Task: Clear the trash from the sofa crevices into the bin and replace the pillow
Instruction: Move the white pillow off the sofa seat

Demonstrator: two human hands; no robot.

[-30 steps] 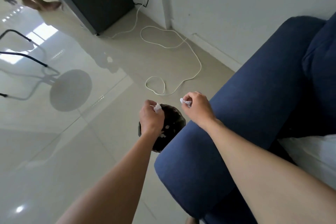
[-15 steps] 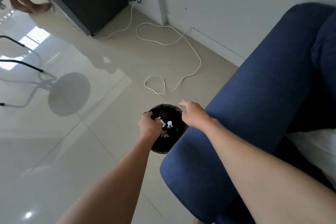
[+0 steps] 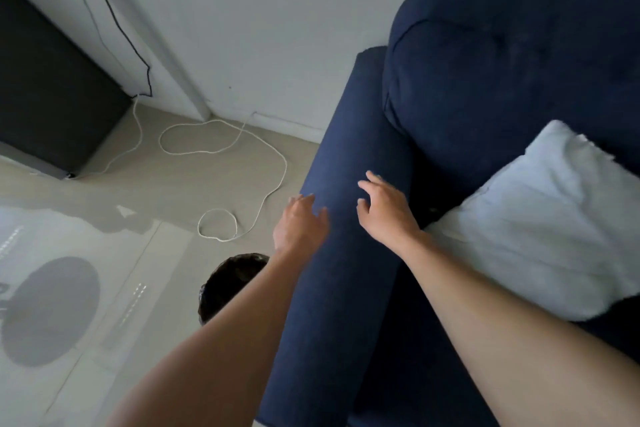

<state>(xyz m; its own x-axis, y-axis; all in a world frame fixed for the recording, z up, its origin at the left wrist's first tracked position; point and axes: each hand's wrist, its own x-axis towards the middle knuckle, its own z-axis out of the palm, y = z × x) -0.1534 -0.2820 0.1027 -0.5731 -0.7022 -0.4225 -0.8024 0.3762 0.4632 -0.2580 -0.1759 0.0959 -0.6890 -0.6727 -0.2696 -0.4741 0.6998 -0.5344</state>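
Roughly, left to right:
Cabinet (image 3: 52, 107): dark, upper left, on the floor by the wall.
Black cable (image 3: 114, 17): runs down the wall to the cabinet's corner.
White cord (image 3: 221, 149): loose loops on the tiled floor, between cabinet and sofa.
Floor (image 3: 69, 218): glossy pale tiles; round grey shadow at lower left.
Bin (image 3: 228, 281): dark, round mouth, on the floor just beside the armrest's outer side; partly hidden behind the left forearm. Contents too dark to tell.
Left hand (image 3: 299, 224): over the armrest's outer edge, palm down, fingers loosely spread and a little curled; holds nothing that shows.
Armrest (image 3: 339, 288): navy fabric, long and rounded, running from the bottom of the view up toward the wall.
Right hand (image 3: 386, 211): over the armrest's inner side, fingers apart and bent, empty; whether it touches the fabric, cannot tell.
Crevice (image 3: 426, 191): dark gap between armrest and seat, just right of the right hand; nothing clear inside.
Back cushion (image 3: 502, 62): navy, upper right.
Pillow (image 3: 547, 225): white, wrinkled, lying tilted on the seat, right of the right forearm, its near corner by the crevice.
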